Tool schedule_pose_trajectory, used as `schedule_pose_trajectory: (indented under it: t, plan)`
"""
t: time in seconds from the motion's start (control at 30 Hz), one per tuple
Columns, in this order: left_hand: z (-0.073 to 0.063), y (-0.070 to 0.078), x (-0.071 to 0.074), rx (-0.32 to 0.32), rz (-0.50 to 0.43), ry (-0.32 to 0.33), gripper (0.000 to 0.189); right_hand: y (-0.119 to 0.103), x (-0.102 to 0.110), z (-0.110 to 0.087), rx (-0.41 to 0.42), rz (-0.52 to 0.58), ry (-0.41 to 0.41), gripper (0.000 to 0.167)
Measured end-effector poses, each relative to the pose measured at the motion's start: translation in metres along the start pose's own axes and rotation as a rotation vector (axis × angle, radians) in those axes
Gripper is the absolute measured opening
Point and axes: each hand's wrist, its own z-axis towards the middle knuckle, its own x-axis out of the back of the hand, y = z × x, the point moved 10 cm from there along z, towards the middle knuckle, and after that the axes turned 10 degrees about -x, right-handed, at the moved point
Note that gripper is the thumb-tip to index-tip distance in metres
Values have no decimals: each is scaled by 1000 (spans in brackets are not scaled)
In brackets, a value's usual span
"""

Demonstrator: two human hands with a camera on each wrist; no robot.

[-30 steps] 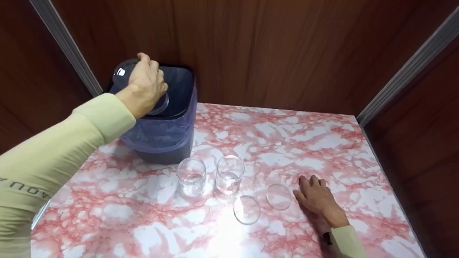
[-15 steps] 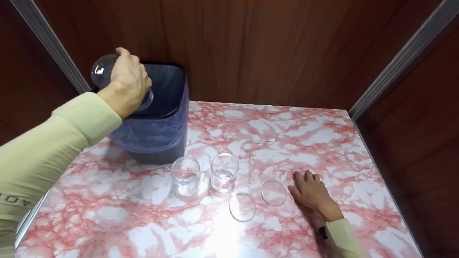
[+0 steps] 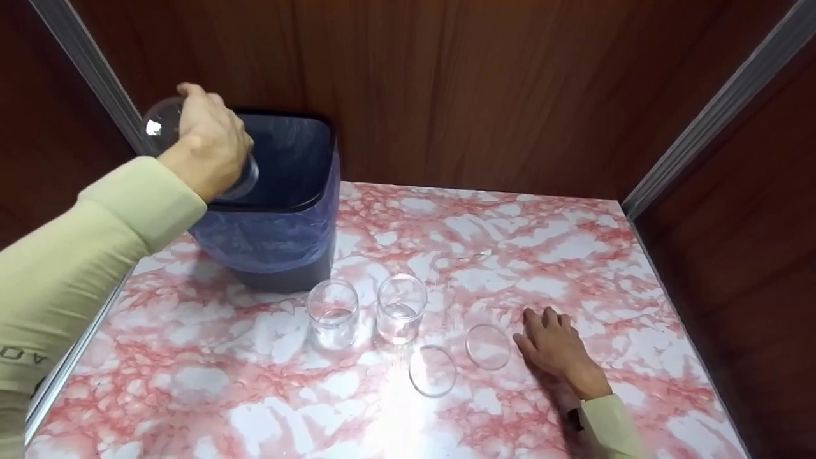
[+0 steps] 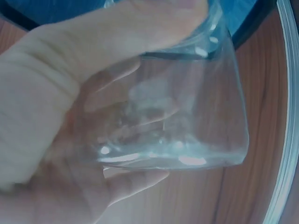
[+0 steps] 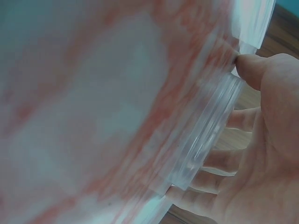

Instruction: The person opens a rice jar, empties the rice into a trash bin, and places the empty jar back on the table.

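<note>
Up at the bin, my left hand grips a clear jar, its mouth tipped down over the opening. Thumb and fingers wrap round the jar's body in the left wrist view, where nothing shows inside it. My right hand rests on the marbled tabletop with its fingers loosely spread, just right of a clear round disc. A second clear disc lies to the left of that one. Behind the fingers in the right wrist view runs a ridged clear edge.
The dark bin wears a bluish-purple liner and stands at the back left. Before it, two clear jars stand upright side by side. Brown wood-grain panels close off the back and right of the table.
The left hand has carried the tipped jar leftward across the bin's opening. My right hand stays in its place on the table. The head view has shifted slightly.
</note>
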Motion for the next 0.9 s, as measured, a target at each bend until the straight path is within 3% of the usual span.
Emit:
schedule_pose_trajectory:
  t: [0.17,0.4,0.67,0.77,0.9]
  plan:
    - [-1,-1,0,17,-45,13,35,3,-2,-1,-2,-8,-13,57]
    - [-2,-21,-15,102,-86,-32,40,1,0,0,17,-35,-2,55]
    - [-4,-16,-19,64,-133,-11,39,3,1,0,3,-25,-4,54]
    - [-13,-21,-22,74,-195,19,49,2,-1,1,8,-19,-24,55]
    - [-28,-32,-26,86,-317,116,84,2,-2,5,7,-4,-76,54]
